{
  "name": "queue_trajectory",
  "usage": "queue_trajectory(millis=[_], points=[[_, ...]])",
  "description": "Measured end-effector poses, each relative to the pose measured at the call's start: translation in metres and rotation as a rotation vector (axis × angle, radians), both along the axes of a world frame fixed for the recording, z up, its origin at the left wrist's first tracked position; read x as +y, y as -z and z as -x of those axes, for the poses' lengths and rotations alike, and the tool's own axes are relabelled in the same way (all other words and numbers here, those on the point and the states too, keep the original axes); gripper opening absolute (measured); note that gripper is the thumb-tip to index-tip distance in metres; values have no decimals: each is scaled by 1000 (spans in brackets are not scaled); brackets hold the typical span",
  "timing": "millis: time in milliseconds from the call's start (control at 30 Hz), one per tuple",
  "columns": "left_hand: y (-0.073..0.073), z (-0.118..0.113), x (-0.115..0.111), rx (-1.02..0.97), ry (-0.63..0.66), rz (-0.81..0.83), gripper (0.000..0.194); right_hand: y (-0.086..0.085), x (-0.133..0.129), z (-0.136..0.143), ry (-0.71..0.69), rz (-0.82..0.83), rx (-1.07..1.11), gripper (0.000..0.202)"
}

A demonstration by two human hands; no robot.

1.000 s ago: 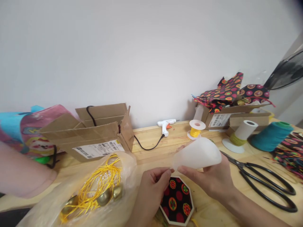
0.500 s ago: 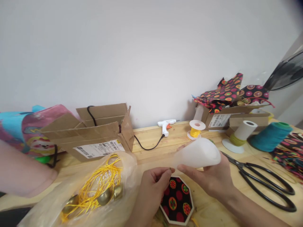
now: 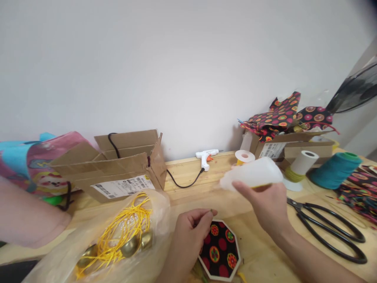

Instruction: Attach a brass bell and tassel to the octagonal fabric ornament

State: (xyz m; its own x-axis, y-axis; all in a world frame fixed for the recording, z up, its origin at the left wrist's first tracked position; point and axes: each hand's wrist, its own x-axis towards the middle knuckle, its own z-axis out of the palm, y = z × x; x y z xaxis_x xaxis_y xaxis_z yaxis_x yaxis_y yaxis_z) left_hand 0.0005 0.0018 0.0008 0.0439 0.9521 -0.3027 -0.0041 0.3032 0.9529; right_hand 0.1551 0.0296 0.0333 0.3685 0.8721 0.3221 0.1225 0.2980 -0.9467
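One held bottle (image 3: 255, 173), one white-rimmed octagonal panel (image 3: 219, 251), one glue gun (image 3: 204, 158), one pair of scissors (image 3: 299, 205), one teal cone (image 3: 337, 171)

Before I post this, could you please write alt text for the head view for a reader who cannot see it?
The right hand holds a white bottle tilted over a table; the pinching left hand partly hides a patterned octagon. Shears lie right, a bag of yellow cord left, and a glue gun near the wall.

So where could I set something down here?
Bare wood shows between the glue gun and the left hand; another patch lies between the octagonal piece and the right forearm. Crowded: scissors and teal cone at right, plastic bag and box at left.
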Motion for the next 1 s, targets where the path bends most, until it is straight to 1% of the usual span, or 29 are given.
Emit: queue_trajectory(millis=[33, 67, 133, 200, 300, 367, 467, 600, 667, 733, 867, 1000], points=[[0, 0, 0, -22, 18, 4, 30, 0, 5, -3, -11, 14, 130, 30], [0, 0, 0, -41, 42, 10, 32, 0, 10, -6, -54, 31, 280, 29], [0, 0, 0, -74, 66, 14, 35, -1, 17, -11, -207, 103, 594, 26], [-1, 0, 1, -103, 68, 17, 36, -4, 20, -14, -356, 228, 844, 22], [-3, 1, 2, -123, 61, 22, 37, -14, 14, -13, -480, 432, 1080, 13], [-4, 2, 2, -126, 53, 13, 38, -20, 7, -11, -542, 585, 1190, 19], [-4, 5, 4, -113, 27, -41, 33, -21, 0, -9, -554, 777, 1318, 34], [-6, 11, 8, -56, -21, -136, 24, -8, 5, -11, -508, 908, 1427, 41], [-9, 13, 10, -11, -34, -188, 22, -2, 13, -13, -505, 929, 1472, 41], [-12, 14, 11, 6, -58, -234, 19, 2, 19, -14, -521, 915, 1512, 40], [-15, 16, 13, -15, -99, -284, 17, 0, 24, -15, -549, 924, 1514, 37], [-17, 16, 11, 8, -99, -272, 17, -3, 18, -20, -592, 924, 1499, 41]])
